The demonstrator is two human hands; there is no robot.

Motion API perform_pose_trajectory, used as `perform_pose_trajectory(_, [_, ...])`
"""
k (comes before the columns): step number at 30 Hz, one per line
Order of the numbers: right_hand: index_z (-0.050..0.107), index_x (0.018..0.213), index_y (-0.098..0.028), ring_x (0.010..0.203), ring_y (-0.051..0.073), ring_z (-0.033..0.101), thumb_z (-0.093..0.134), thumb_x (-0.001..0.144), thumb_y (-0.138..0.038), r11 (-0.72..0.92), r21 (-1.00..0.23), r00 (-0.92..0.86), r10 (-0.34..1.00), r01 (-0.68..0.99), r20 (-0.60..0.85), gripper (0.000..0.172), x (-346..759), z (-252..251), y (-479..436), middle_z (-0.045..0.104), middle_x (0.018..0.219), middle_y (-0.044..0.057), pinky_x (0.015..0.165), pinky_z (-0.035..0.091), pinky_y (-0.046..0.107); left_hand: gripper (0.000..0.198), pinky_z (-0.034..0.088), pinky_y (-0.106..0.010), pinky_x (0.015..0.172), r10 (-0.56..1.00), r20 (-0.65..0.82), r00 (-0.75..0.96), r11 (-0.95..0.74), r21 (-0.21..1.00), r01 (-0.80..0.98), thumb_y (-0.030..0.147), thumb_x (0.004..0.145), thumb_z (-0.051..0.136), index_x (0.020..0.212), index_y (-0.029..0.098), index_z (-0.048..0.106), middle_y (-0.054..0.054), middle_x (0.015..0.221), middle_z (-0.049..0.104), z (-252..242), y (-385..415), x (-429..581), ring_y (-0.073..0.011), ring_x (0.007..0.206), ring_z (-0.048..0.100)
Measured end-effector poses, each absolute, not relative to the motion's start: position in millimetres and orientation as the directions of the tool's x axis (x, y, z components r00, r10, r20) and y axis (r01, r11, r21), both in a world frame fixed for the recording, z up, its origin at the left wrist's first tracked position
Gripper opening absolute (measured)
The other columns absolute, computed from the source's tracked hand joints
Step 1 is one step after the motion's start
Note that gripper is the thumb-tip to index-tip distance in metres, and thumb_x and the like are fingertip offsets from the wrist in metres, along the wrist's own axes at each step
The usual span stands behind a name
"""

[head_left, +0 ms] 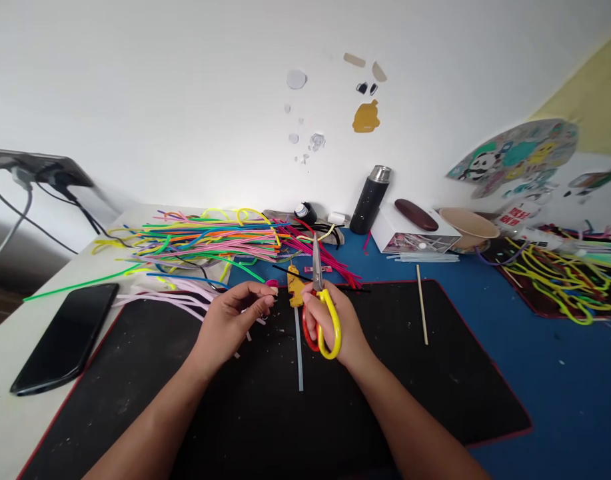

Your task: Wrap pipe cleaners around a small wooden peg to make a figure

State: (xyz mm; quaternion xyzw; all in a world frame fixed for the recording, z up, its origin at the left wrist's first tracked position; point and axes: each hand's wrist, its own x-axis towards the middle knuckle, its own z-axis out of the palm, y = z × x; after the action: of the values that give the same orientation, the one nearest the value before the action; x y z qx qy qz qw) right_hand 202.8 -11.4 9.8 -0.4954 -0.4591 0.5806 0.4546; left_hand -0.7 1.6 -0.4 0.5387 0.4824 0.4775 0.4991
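Observation:
My left hand [235, 310] is closed in a pinch on a small magenta piece [272, 283]; its exact kind is too small to make out. A dark bit shows by the fingertips. My right hand [338, 320] holds scissors [329, 320] with one yellow and one red handle loop, the blades pointing up and away from me. Between the hands lies a yellow glue gun [296, 288] with a translucent glue stick [299, 353] trailing from it toward me. Both hands are over a black mat [255, 413] with a red edge.
Many coloured pipe cleaners [210, 233] are heaped behind the hands, with more [560, 273] at far right. A phone [65, 337] lies left, a wooden stick [422, 303] right. At the back stand a black flask [370, 200], a white box [410, 230] and a beige bowl [469, 223].

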Motion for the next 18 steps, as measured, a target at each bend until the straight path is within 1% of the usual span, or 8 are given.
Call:
perform_pose_trajectory(3, [0.059, 0.102, -0.024, 0.038, 0.012, 0.046, 0.072, 0.087, -0.054, -0.135, -0.979, -0.028, 0.99, 0.151, -0.14, 0.036, 237.3, 14.1, -15.6, 0.053, 0.052, -0.01, 0.038, 0.038, 0.022, 0.035, 0.052, -0.026, 0.063, 0.998, 0.014, 0.061, -0.015, 1.0, 0.019, 0.052, 0.079, 0.085, 0.087, 0.019, 0.076, -0.003, 0.077, 0.071, 0.3, 2.1, 0.3, -0.0164, 0.068, 0.064])
perform_pose_trajectory(5, [0.063, 0.102, -0.024, 0.042, 0.013, 0.051, 0.07, 0.089, -0.053, -0.119, -0.916, 0.019, 0.993, 0.382, -0.121, 0.033, 265.0, 16.3, -18.9, 0.058, 0.057, -0.007, 0.043, 0.041, 0.023, 0.037, 0.052, -0.027, 0.063, 0.997, 0.014, 0.073, -0.014, 1.0, -0.004, 0.054, 0.078, 0.085, 0.086, 0.019, 0.076, -0.003, 0.077, 0.071, 1.1, 1.9, 1.1, -0.0163, 0.068, 0.063])
perform_pose_trajectory(7, [0.066, 0.103, -0.024, 0.048, 0.016, 0.059, 0.064, 0.093, -0.053, -0.141, -0.788, 0.066, 0.99, 0.599, -0.126, 0.031, 292.3, 19.4, -20.7, 0.066, 0.063, -0.002, 0.048, 0.043, 0.026, 0.037, 0.051, -0.027, 0.064, 0.995, 0.006, 0.096, -0.004, 1.0, -0.015, 0.054, 0.079, 0.084, 0.088, 0.019, 0.076, -0.003, 0.078, 0.071, 1.4, 1.4, 1.7, -0.0166, 0.069, 0.063])
perform_pose_trajectory(10, [0.069, 0.11, -0.025, 0.065, 0.022, 0.071, 0.06, 0.097, -0.053, -0.178, -0.518, 0.132, 0.983, 0.837, -0.123, 0.032, 326.1, 26.8, -19.0, 0.077, 0.082, 0.005, 0.057, 0.046, 0.028, 0.036, 0.05, -0.027, 0.063, 0.992, -0.014, 0.124, 0.016, 1.0, -0.02, 0.053, 0.081, 0.082, 0.091, 0.019, 0.075, -0.003, 0.078, 0.07, 0.9, 0.6, 2.5, -0.0168, 0.07, 0.063])
perform_pose_trajectory(12, [0.071, 0.113, -0.024, 0.077, 0.027, 0.075, 0.06, 0.098, -0.051, -0.22, -0.305, 0.193, 0.974, 0.927, -0.117, 0.033, 342.1, 31.7, -14.9, 0.08, 0.091, 0.009, 0.063, 0.046, 0.031, 0.036, 0.049, -0.026, 0.063, 0.991, -0.012, 0.131, 0.017, 0.999, -0.032, 0.053, 0.081, 0.082, 0.09, 0.019, 0.075, -0.003, 0.077, 0.07, 0.5, 0.5, 3.2, -0.0162, 0.069, 0.062])
perform_pose_trajectory(14, [0.073, 0.116, -0.022, 0.087, 0.031, 0.076, 0.057, 0.1, -0.052, -0.253, -0.135, 0.237, 0.964, 0.958, -0.122, 0.037, 353.6, 34.8, -9.6, 0.081, 0.098, 0.013, 0.065, 0.045, 0.032, 0.037, 0.049, -0.027, 0.063, 0.991, -0.006, 0.131, 0.012, 0.999, -0.047, 0.054, 0.08, 0.083, 0.088, 0.019, 0.074, -0.003, 0.079, 0.07, 0.3, 0.7, 4.2, -0.0159, 0.069, 0.062])
perform_pose_trajectory(16, [0.073, 0.121, -0.02, 0.09, 0.033, 0.077, 0.054, 0.102, -0.054, -0.279, -0.042, 0.271, 0.953, 0.959, -0.139, 0.043, 361.9, 35.5, -4.4, 0.081, 0.101, 0.017, 0.065, 0.044, 0.033, 0.038, 0.049, -0.027, 0.063, 0.992, -0.003, 0.128, 0.01, 0.999, -0.053, 0.055, 0.078, 0.083, 0.087, 0.019, 0.074, -0.003, 0.079, 0.07, 0.4, 1.1, 5.0, -0.016, 0.069, 0.062])
perform_pose_trajectory(18, [0.074, 0.124, -0.019, 0.093, 0.033, 0.077, 0.053, 0.102, -0.053, -0.283, -0.02, 0.276, 0.947, 0.959, -0.166, 0.046, 368.1, 34.7, -0.2, 0.081, 0.105, 0.019, 0.066, 0.044, 0.033, 0.039, 0.05, -0.028, 0.063, 0.992, -0.005, 0.124, 0.012, 0.998, -0.055, 0.056, 0.078, 0.083, 0.087, 0.019, 0.074, -0.003, 0.079, 0.07, 0.4, 1.6, 5.3, -0.0162, 0.069, 0.062])
